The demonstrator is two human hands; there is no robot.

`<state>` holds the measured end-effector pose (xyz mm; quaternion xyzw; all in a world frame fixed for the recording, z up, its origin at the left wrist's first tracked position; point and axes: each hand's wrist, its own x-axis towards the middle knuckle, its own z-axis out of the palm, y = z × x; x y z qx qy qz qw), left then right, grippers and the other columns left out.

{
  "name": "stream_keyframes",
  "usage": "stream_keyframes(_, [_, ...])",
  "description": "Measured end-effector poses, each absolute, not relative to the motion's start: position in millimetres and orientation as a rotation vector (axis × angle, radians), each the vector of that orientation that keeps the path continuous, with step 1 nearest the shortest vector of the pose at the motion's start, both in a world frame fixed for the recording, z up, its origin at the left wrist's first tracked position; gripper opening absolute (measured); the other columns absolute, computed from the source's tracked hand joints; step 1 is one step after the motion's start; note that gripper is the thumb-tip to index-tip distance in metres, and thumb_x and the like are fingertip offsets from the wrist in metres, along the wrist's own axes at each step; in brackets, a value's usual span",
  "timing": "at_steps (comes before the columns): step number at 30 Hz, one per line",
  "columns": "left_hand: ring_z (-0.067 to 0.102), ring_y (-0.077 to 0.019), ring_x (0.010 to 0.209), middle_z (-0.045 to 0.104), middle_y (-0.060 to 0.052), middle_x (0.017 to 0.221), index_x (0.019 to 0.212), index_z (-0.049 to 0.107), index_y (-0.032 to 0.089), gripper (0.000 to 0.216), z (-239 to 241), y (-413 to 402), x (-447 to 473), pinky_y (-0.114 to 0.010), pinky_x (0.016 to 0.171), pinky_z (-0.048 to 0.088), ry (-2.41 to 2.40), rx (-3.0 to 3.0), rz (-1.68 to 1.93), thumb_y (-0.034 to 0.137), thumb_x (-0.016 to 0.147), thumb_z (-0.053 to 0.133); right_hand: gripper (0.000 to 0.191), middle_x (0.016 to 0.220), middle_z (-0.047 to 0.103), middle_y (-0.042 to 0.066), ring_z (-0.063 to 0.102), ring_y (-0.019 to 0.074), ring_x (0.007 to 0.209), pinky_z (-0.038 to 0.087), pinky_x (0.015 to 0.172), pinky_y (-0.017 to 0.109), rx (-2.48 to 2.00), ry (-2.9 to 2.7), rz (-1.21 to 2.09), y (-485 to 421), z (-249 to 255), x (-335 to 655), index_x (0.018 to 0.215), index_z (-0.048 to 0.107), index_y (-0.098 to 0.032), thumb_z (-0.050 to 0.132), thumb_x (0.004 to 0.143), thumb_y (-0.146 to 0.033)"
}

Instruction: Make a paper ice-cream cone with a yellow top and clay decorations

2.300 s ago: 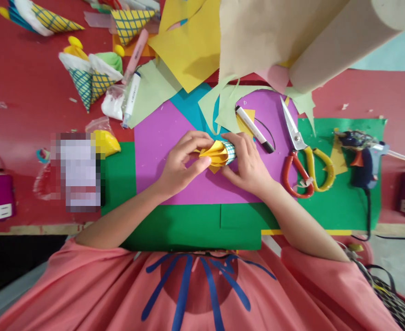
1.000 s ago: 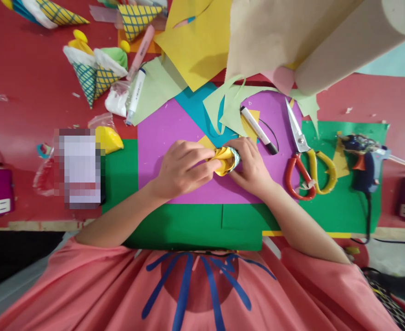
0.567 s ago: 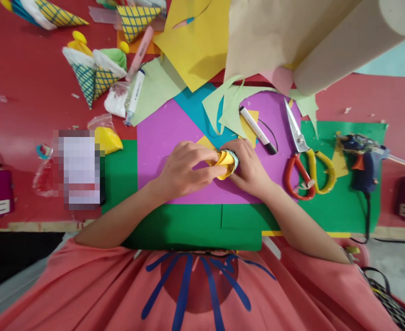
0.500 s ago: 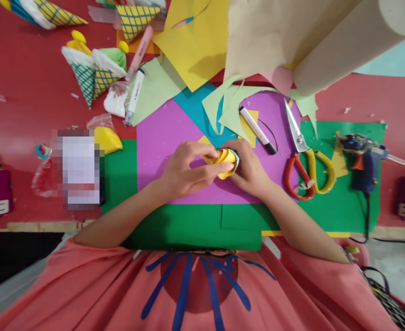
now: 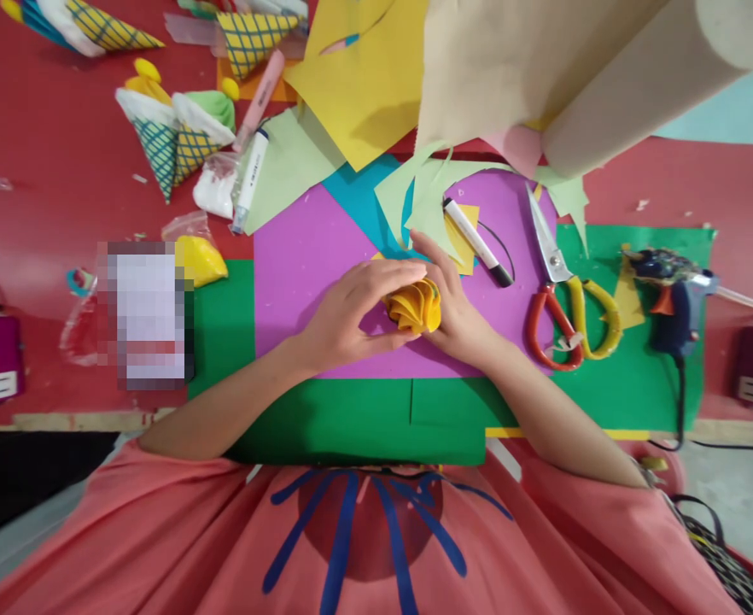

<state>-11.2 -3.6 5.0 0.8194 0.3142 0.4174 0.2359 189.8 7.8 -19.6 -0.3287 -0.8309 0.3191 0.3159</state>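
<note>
Between my hands is a yellow ruffled swirl (image 5: 413, 307), like a folded rosette, with its pleats facing up toward me. My left hand (image 5: 344, 312) curves round it from the left, its fingertips at the upper edge and its thumb at the lower edge. My right hand (image 5: 457, 312) grips it from the right and behind, with the index finger lifted away. What the right palm covers under the swirl is hidden. Beneath my hands lies a purple sheet (image 5: 300, 248). A white marker with a black cap (image 5: 479, 242) lies just beyond my right hand.
Scissors (image 5: 559, 295) with red and yellow handles and a glue gun (image 5: 677, 295) lie to the right. A large paper roll (image 5: 626, 94) is at the back right. Grid-patterned cones (image 5: 175, 128), a yellow bag (image 5: 201, 260) and a blurred phone (image 5: 149, 316) are on the left.
The yellow swirl has turned so that its pleats face me more, and its bluish edge is out of sight. My left fingers have shifted to its sides; my right index finger has lifted.
</note>
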Motion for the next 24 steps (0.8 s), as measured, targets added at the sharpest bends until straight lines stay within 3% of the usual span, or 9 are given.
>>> stream_keyframes(4, [0.064,-0.021,0.115,0.067,-0.008,0.12,0.136,0.047,0.026,0.057,7.0,-3.3,-15.7,-0.038,0.098,0.056,0.912,2.185,1.21,0.035,0.085,0.07,0.036,0.141,0.054,0.016,0.052,0.0285,0.135,0.051,0.105,0.057,-0.85,-2.048,0.766,9.8,-8.9,194.9,0.135,0.046,-0.025,0.044,0.099,-0.026])
stream_keyframes(9, [0.064,-0.0219,0.107,0.065,-0.007,0.111,0.127,0.05,0.027,0.048,6.5,-1.4,-18.1,-0.041,0.091,0.057,0.915,2.131,1.175,0.047,0.086,0.064,0.037,0.123,0.066,0.009,0.064,0.0248,0.118,0.058,0.094,0.048,-0.727,-1.962,0.766,4.7,1.2,195.8,0.132,0.052,-0.028,0.046,0.097,-0.02])
stream_keyframes(17, [0.069,-0.0162,0.098,0.068,-0.008,0.115,0.124,0.051,0.023,0.051,-1.2,-5.9,-15.0,-0.026,0.079,0.058,0.976,1.915,1.045,0.047,0.084,0.069,0.024,0.108,0.07,0.007,0.07,0.0157,0.09,0.061,0.079,0.033,-0.787,-1.81,0.9,0.2,-3.3,190.1,0.12,0.058,-0.023,0.056,0.097,-0.027])
stream_keyframes(24, [0.067,-0.0202,0.107,0.067,-0.008,0.114,0.129,0.049,0.022,0.057,-3.2,-3.1,-13.2,-0.034,0.091,0.057,1.064,2.182,1.034,0.046,0.083,0.073,0.017,0.091,0.067,0.003,0.067,0.0143,0.075,0.06,0.068,0.032,-0.932,-1.663,0.931,-2.4,-7.6,188.6,0.11,0.056,-0.024,0.052,0.099,-0.036])
